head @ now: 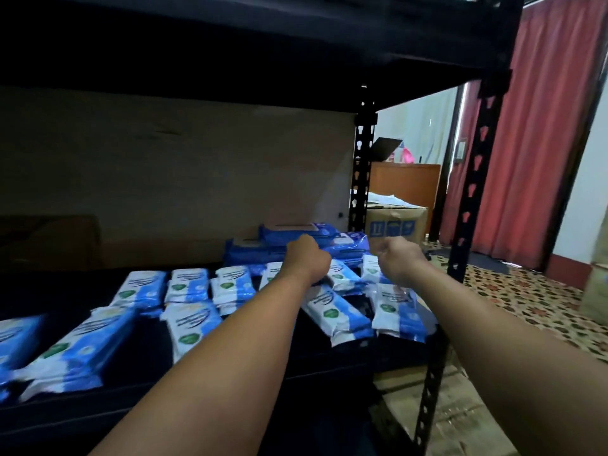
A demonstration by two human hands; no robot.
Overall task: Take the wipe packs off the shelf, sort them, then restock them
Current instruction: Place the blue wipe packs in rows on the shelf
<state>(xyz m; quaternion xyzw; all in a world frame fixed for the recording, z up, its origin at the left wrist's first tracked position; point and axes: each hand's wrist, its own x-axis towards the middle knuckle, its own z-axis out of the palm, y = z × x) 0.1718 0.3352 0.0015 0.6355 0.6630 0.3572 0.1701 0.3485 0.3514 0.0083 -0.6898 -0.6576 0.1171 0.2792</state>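
Black metal shelf, dim under the board above. White-and-blue wipe packs lying flat in loose rows across it, from the left edge to the right front corner. Darker blue packs stacked at the back right, near the rear post. Both bare arms stretched forward over the packs. Left hand knuckles up, fingers curled down and out of sight at the front of the dark blue stack; grip on a pack impossible to tell. Right hand blurred, fingers curled in a loose fist above the rightmost packs, nothing visibly held. Cardboard box on the floor beyond the shelf, red curtain to the right
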